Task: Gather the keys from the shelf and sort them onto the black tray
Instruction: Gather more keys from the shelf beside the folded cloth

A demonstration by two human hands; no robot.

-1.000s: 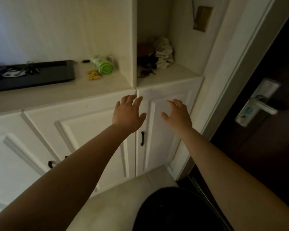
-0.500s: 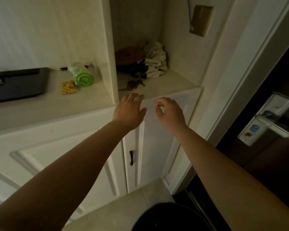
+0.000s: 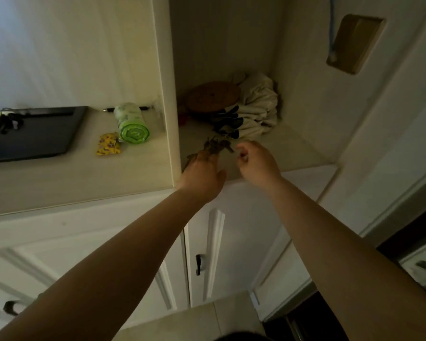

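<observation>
A dark bunch of keys [image 3: 215,146] lies on the shelf [image 3: 280,153] inside the right-hand niche, in front of a bundled cloth. My left hand [image 3: 202,172] rests over the near left side of the bunch, its fingers on the keys. My right hand [image 3: 255,161] hovers just right of the bunch with fingers curled; whether it touches a key is unclear. The black tray [image 3: 42,141] sits far left on the counter, with a few small dark items [image 3: 8,123] on its far left part.
A green roll of bags [image 3: 132,124] and a yellow packet [image 3: 108,145] lie between the tray and the niche divider [image 3: 169,114]. A round brown object [image 3: 213,97] and a white cloth bundle [image 3: 253,107] fill the niche's back. White cabinet doors [image 3: 231,242] are below; a dark door stands at right.
Both hands rose from in front of the cabinet doors onto the niche shelf and reached the keys. The view shifted right and closer, pushing the tray toward the left edge.
</observation>
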